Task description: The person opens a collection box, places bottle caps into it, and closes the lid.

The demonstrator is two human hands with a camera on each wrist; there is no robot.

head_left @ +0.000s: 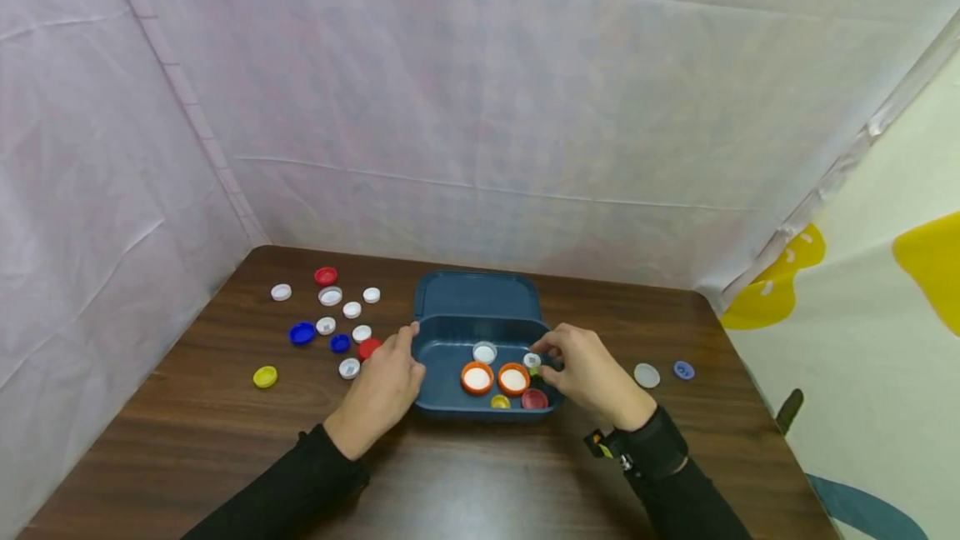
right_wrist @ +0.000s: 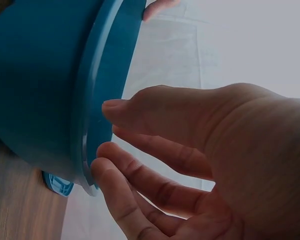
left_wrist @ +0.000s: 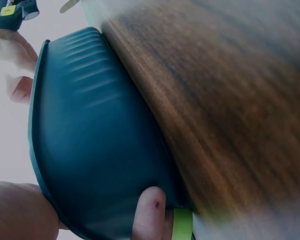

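A dark blue plastic box (head_left: 442, 386) stands on the table with its lid (head_left: 477, 294) folded back behind it. My left hand (head_left: 386, 386) grips the box's left end; one finger presses the outer wall in the left wrist view. Beside that finger shows a light green ribbed piece (left_wrist: 182, 224). My right hand (head_left: 592, 373) reaches over the right rim, thumb and fingers apart, close to a small white cap (head_left: 532, 360). Inside lie two orange caps with white middles (head_left: 477, 378), a clear-white cap (head_left: 484, 352), a yellow cap (head_left: 500, 402) and a dark red cap (head_left: 535, 399).
Left of the box, several loose caps lie on the brown table (head_left: 195, 440), including a blue cap (head_left: 302, 333), a red cap (head_left: 326, 276) and a yellow cap (head_left: 265, 377). At right are a grey-white cap (head_left: 647, 375) and a light blue cap (head_left: 683, 370). White sheeting (head_left: 480, 107) hangs behind.
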